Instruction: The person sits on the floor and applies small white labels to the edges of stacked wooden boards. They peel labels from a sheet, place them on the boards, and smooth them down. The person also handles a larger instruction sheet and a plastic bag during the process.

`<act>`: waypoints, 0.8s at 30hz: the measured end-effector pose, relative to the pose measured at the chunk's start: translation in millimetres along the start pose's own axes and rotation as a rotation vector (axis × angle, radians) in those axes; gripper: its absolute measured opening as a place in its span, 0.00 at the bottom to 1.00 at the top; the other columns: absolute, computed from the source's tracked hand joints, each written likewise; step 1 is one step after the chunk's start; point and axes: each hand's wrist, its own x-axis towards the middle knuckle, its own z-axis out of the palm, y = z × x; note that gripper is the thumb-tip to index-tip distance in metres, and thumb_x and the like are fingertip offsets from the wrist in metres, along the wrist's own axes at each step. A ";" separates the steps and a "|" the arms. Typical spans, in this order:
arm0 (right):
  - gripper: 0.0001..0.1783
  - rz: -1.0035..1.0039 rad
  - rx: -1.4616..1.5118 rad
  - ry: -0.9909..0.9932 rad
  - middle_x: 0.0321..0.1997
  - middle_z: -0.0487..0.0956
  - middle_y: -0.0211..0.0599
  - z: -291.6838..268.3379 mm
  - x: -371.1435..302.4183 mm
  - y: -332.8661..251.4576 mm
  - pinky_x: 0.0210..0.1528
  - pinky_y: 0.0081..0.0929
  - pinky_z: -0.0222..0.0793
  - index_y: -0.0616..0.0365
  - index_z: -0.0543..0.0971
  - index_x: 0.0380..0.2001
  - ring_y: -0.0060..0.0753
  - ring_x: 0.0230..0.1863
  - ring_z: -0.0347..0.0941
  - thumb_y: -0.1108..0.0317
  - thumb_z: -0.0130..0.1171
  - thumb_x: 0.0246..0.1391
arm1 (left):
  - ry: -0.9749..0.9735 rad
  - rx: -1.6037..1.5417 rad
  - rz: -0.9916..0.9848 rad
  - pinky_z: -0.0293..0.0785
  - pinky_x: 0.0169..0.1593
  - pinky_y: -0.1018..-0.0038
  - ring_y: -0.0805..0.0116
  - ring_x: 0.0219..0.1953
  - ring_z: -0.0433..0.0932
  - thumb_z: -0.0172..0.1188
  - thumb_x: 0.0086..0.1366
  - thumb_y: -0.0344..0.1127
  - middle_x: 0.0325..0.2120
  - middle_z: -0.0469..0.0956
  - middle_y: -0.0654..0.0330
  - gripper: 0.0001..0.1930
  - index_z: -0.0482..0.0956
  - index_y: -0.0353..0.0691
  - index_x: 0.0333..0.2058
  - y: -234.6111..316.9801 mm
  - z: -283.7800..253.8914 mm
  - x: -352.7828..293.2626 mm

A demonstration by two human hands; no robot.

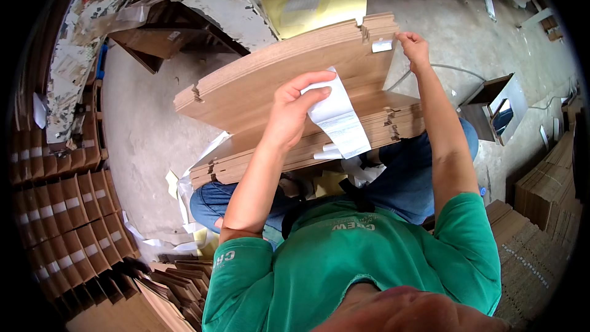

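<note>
Pinched between the thumb and fingers of my left hand [294, 107] is a folded strip of white paper labels [339, 117], hanging over the cardboard in front of me. A stack of flat brown cardboard sheets [258, 89] stands tilted up, its layered, notched edges upward. On its upper right part sits a small white label [381, 45]. My right hand [415, 50] has its fingers closed at the upper right corner of that stack, beside the label. Nearer my lap lies the lower layered part of the cardboard [246, 163], across my knees.
Partitioned cardboard pieces with white labels [67, 209] are stacked at the left. Further cardboard stacks [528, 252] stand at the right. Behind are a worn white panel [209, 0] and a yellow sheet [332, 3]. An open box [491, 110] and a grey cable [458, 69] lie on the floor.
</note>
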 end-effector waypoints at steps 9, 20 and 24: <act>0.11 -0.113 -0.168 -0.002 0.22 0.72 0.24 -2.2 -11.4 -15.4 0.27 0.18 0.59 0.56 0.75 0.23 0.17 0.24 0.63 0.60 0.62 0.44 | -0.006 -0.072 -0.013 0.70 0.42 0.80 0.77 0.37 0.74 0.55 0.56 0.23 0.36 0.77 0.63 0.12 0.77 0.35 0.40 7.2 4.0 -12.7; 0.11 -0.903 -0.790 -0.343 0.36 0.76 0.47 -19.0 -50.6 -48.2 0.46 0.34 0.66 0.59 0.77 0.31 0.45 0.41 0.71 0.65 0.53 0.45 | -0.005 -0.071 0.070 0.69 0.42 0.80 0.77 0.37 0.74 0.55 0.56 0.22 0.35 0.77 0.63 0.12 0.77 0.34 0.40 24.6 6.5 -28.4; 0.13 -0.535 -0.679 -0.494 0.39 0.75 0.47 -14.0 -60.0 -58.2 0.49 0.34 0.64 0.60 0.77 0.33 0.45 0.46 0.68 0.65 0.54 0.43 | -0.016 -0.076 0.074 0.69 0.42 0.80 0.77 0.37 0.74 0.55 0.56 0.22 0.35 0.77 0.62 0.12 0.77 0.34 0.40 28.3 6.0 -31.3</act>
